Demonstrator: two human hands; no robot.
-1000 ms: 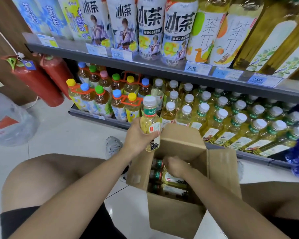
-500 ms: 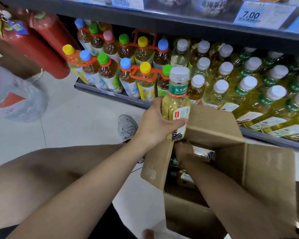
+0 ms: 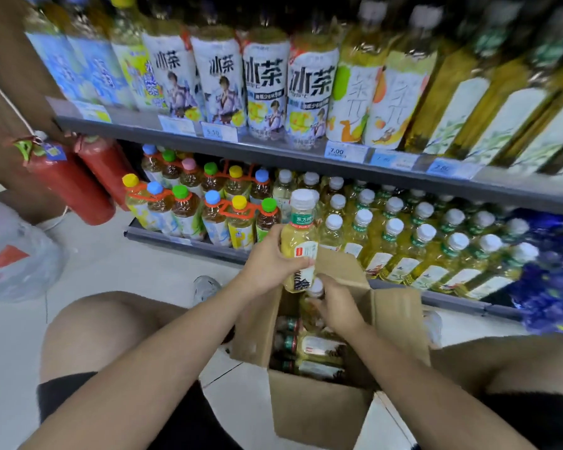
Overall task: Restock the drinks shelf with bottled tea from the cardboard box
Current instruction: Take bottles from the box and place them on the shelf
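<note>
1. Bottled tea (image 3: 301,241), white cap, pale yellow liquid: upright, long axis near vertical, cap pointing up and leaning slightly away toward the shelf. Held just above the open cardboard box (image 3: 319,414), in front of the lowest shelf row.
2. Left hand (image 3: 267,264): fingers wrapped closed around the bottle's lower body, thumb across the label. Firm full-hand grasp.
3. Right hand (image 3: 337,306): at the box mouth, fingers curled around a second bottle (image 3: 314,292). Only its white cap and a bit of neck show; cap points up, just under the base of the first bottle. How far the fingers close around it I cannot tell.
4. Box sits on the pale tiled floor (image 3: 104,264) between the person's knees, flaps open. Inside, more bottles (image 3: 309,347) lie on their sides, long axes roughly left-right, caps toward the left.
5. Bottom shelf (image 3: 189,246): rows of matching white-capped tea bottles (image 3: 394,228) on the right; bottles with coloured caps (image 3: 212,198) joined by orange carriers on the left.
6. Upper shelf: large tea bottles (image 3: 267,89) with price tags (image 3: 337,152) below.
7. Two red fire extinguishers (image 3: 75,186) lean at left, near a clear plastic bag (image 3: 20,254).
</note>
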